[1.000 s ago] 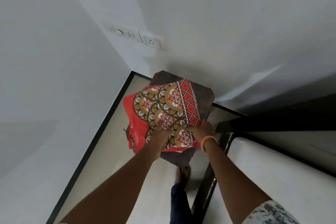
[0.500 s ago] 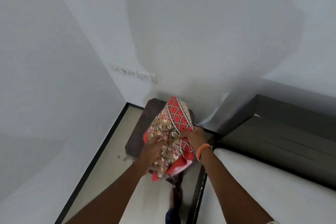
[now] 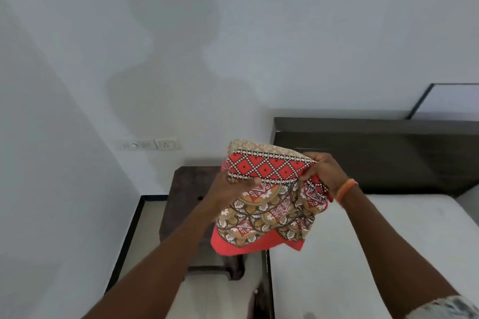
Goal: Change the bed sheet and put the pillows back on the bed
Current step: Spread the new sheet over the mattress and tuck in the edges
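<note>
Head view. Both hands hold a folded bed sheet [image 3: 269, 204] in the air, above the gap between the bedside table [image 3: 186, 204] and the mattress [image 3: 363, 254]. The sheet is red with a band of diamond motifs along its upper fold and brown-and-ochre scallop patterning below; a plain red edge hangs lowest, over the near left corner region of the mattress. The left hand [image 3: 230, 189] grips the left end of the diamond band, fingers curled onto the cloth. The right hand [image 3: 321, 171], with an orange wristband [image 3: 346, 189], pinches the right end of the same band. The mattress lies bare and white, its left edge running alongside a dark bed frame rail [image 3: 265, 280]. A dark headboard [image 3: 375, 155] stands against the rear wall behind the mattress. The table sits in the corner, between the bed frame and the left wall; a narrow strip of floor [image 3: 145, 235] with a black skirting line runs beside it. A switch and socket plate [image 3: 153, 144] is mounted on the rear wall above the table.
</note>
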Action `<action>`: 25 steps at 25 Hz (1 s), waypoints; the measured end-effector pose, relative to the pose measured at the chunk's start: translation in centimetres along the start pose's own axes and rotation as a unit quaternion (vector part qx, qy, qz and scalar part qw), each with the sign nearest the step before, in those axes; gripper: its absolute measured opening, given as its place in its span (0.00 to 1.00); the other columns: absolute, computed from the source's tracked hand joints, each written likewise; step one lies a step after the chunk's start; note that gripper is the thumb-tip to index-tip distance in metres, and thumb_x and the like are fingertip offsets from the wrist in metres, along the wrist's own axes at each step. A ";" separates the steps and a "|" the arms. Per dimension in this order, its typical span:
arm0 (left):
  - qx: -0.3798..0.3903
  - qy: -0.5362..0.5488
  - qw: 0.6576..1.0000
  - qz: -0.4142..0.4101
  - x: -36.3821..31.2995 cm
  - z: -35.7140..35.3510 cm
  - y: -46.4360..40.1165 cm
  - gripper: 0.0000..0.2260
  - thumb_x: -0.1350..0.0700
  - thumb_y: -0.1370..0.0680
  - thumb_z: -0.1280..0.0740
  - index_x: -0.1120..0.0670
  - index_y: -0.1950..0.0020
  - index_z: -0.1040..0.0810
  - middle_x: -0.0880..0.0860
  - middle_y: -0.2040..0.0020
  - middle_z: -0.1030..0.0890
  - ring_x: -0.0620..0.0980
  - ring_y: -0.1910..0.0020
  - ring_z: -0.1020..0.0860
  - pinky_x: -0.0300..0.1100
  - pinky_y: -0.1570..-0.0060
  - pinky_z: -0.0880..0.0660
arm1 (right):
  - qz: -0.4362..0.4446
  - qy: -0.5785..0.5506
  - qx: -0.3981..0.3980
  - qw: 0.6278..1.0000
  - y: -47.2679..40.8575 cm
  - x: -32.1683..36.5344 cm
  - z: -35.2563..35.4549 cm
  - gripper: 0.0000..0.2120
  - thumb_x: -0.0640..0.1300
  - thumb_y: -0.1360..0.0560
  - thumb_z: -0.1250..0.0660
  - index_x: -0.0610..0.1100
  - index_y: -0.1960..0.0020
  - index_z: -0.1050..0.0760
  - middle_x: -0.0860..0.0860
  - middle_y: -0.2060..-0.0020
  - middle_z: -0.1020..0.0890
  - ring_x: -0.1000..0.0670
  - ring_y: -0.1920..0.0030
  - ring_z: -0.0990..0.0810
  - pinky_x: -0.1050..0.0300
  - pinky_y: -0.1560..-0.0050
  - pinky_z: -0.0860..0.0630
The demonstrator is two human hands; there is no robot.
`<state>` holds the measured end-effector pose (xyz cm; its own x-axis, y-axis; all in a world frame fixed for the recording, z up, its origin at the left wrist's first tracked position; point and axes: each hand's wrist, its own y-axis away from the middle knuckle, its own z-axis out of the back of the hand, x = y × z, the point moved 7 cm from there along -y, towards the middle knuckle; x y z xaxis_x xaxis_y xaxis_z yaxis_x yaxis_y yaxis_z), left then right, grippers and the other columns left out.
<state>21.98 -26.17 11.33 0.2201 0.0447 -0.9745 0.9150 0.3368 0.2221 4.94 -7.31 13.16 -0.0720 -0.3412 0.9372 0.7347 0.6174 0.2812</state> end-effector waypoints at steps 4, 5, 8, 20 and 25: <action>-0.101 -0.047 0.993 0.031 -0.4 -6.8 1.4 0.14 0.47 0.29 0.23 0.52 0.48 0.16 0.48 0.54 0.14 0.48 0.53 0.15 0.48 0.47 0.19 | 0.047 0.223 -0.194 0.954 6.1 -1.9 4.1 0.22 0.44 0.26 0.28 0.45 0.33 0.26 0.43 0.41 0.25 0.42 0.39 0.24 0.47 0.40 0.24; -0.123 -0.051 0.988 0.080 0.1 -8.1 1.2 0.16 0.47 0.29 0.24 0.56 0.48 0.18 0.52 0.54 0.14 0.52 0.53 0.15 0.50 0.46 0.19 | 0.053 0.221 -0.221 0.948 7.8 -2.4 4.3 0.26 0.51 0.26 0.28 0.46 0.31 0.29 0.44 0.39 0.28 0.44 0.38 0.25 0.47 0.39 0.25; -0.104 0.005 0.974 0.203 2.2 -13.3 0.5 0.14 0.54 0.26 0.27 0.61 0.46 0.21 0.58 0.53 0.16 0.57 0.54 0.16 0.53 0.47 0.19 | 0.062 0.128 -0.127 0.982 12.4 -4.6 2.0 0.38 0.67 0.34 0.28 0.54 0.29 0.33 0.52 0.40 0.26 0.51 0.40 0.24 0.57 0.45 0.24; 0.160 0.072 0.958 0.227 1.4 -25.6 2.3 0.13 0.51 0.20 0.33 0.58 0.41 0.23 0.56 0.52 0.18 0.50 0.58 0.19 0.45 0.55 0.19 | -0.122 0.201 -0.164 0.958 18.2 -7.2 7.8 0.06 0.43 0.28 0.30 0.40 0.57 0.20 0.41 0.58 0.18 0.45 0.59 0.22 0.53 0.58 0.25; 0.444 -0.117 0.888 0.012 -1.0 -25.5 8.4 0.23 0.42 0.29 0.24 0.29 0.38 0.28 0.45 0.45 0.16 0.50 0.47 0.16 0.40 0.51 0.20 | -0.195 0.029 -0.253 0.947 19.7 -6.6 12.0 0.08 0.42 0.25 0.33 0.40 0.61 0.22 0.45 0.65 0.19 0.52 0.70 0.22 0.65 0.71 0.27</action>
<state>20.77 0.62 13.31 0.2131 -0.1899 -0.9584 0.7918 -0.5411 0.2833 11.80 15.65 15.06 -0.3786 -0.5201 0.7656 0.8898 0.0232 0.4558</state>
